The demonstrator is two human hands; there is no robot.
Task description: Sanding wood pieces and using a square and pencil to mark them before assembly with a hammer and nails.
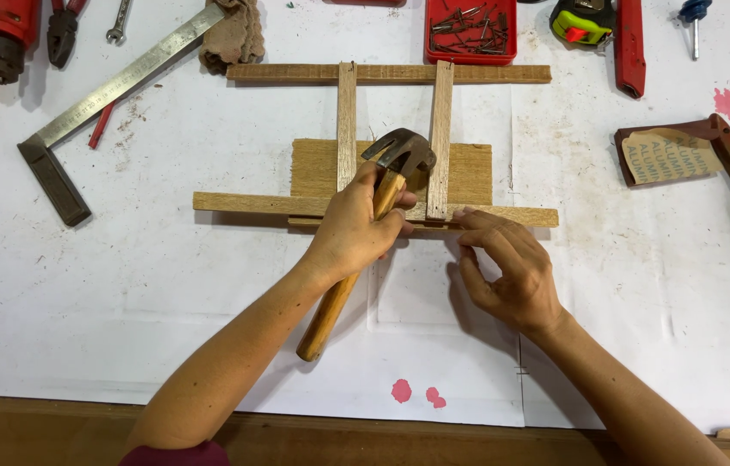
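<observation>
Wooden slats form a frame (373,147) mid-surface. The left hand (356,229) grips a hammer (382,207) over the near rail; the right hand's (507,267) fingers pinch there, seemingly steadying a nail unseen; striking needs care.

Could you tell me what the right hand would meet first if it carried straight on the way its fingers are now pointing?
The right hand points up and leftward, fingertips at the near wooden strip. That strip comes first, seemingly already touched; just beyond stands the upright slat, then the hammer head in the left hand.
</observation>
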